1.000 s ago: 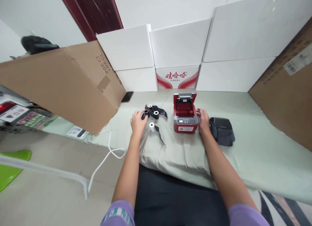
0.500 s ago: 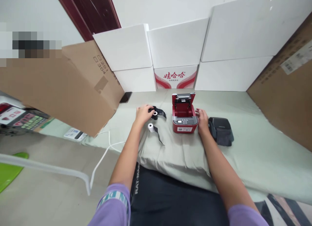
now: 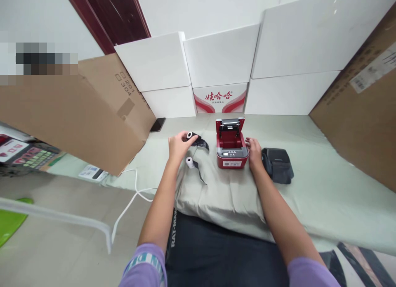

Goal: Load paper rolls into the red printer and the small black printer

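Note:
My left hand (image 3: 178,147) grips a black roll (image 3: 194,136) with a white core, thumb on the near side and fingers behind. A crinkled black strip (image 3: 203,145) trails from beneath it to the right. Nearer to me lies a white roll (image 3: 189,162) with a dark strip hanging off it. A red and grey label printer (image 3: 232,157) stands to the right, its lid (image 3: 230,125) raised and its red inside bare. Beside the printer's right wall is my right hand (image 3: 254,153), fingers loosely stretched out; whether they touch it I cannot tell.
A black device or case (image 3: 277,165) lies right of my right hand. A phone (image 3: 157,124) rests by the cardboard box (image 3: 102,113) at left. White boxes (image 3: 219,60) line the back of the cloth-covered surface (image 3: 334,183). Another cardboard box (image 3: 368,113) stands at right. A white cable (image 3: 136,181) hangs at left.
My left hand has lifted the black roll slightly and tilted it, its white core now facing toward the left. My right hand stays beside the printer. The whole view has shifted slightly.

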Motion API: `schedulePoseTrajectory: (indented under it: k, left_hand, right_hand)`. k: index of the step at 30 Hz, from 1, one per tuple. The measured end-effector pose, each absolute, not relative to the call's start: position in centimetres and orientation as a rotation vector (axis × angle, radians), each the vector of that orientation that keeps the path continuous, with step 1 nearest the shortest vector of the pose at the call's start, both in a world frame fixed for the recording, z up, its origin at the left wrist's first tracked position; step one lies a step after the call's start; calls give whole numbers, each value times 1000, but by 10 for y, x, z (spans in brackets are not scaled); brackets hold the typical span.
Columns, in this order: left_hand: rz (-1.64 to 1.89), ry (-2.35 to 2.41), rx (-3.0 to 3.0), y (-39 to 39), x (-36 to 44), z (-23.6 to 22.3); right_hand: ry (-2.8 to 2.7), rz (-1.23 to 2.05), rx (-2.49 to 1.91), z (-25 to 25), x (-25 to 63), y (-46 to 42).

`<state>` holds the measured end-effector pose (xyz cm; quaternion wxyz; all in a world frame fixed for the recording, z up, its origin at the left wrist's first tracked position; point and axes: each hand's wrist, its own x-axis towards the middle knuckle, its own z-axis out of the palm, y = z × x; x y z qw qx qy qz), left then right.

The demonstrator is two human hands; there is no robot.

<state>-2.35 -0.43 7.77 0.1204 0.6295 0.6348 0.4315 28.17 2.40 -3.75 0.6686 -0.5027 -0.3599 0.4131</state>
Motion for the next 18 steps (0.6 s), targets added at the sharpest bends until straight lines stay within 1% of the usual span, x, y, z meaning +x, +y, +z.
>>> schedulePoseTrajectory:
  k: [3, 5, 7, 10, 13, 18]
  left_hand:
    - [1500, 1456, 1526, -11, -17, 92]
    - [1533, 1195, 1333, -15, -9, 100]
    - [1502, 1044, 1220, -19, 1, 106]
    - [1414, 971, 1176, -24, 20, 109]
    - [1309, 989, 1250, -27, 39, 107]
    - [1087, 1093, 1443, -12, 69, 90]
  right_hand:
    - [-807, 935, -1132, -39, 282, 25]
    - [-800, 933, -1133, -39, 282, 26]
    - [-785, 929, -1134, -39, 281, 26]
    - [-774, 923, -1146, -37, 280, 26]
    - [-787, 911, -1155, -36, 280, 26]
    - [-803, 911, -1161, -38, 280, 26]
